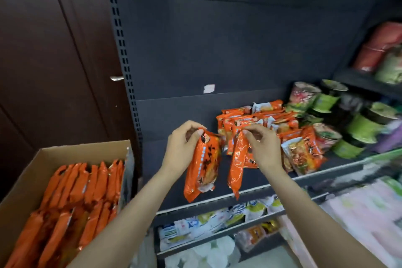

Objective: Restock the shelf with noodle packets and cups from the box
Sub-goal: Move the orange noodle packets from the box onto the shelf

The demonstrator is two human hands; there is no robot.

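Packets hang upright, one (201,165) pinched by my left hand (181,150), one (237,163) by my right hand (264,148), seemingly just left of the shelf's (250,193) stack (256,119).

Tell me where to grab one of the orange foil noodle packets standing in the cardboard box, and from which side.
Pinch the crimped top seam of an orange foil noodle packet from straight above. The packets stand on edge, packed tightly in the cardboard box, so only their top edges are exposed; the flat faces are blocked by neighbours.
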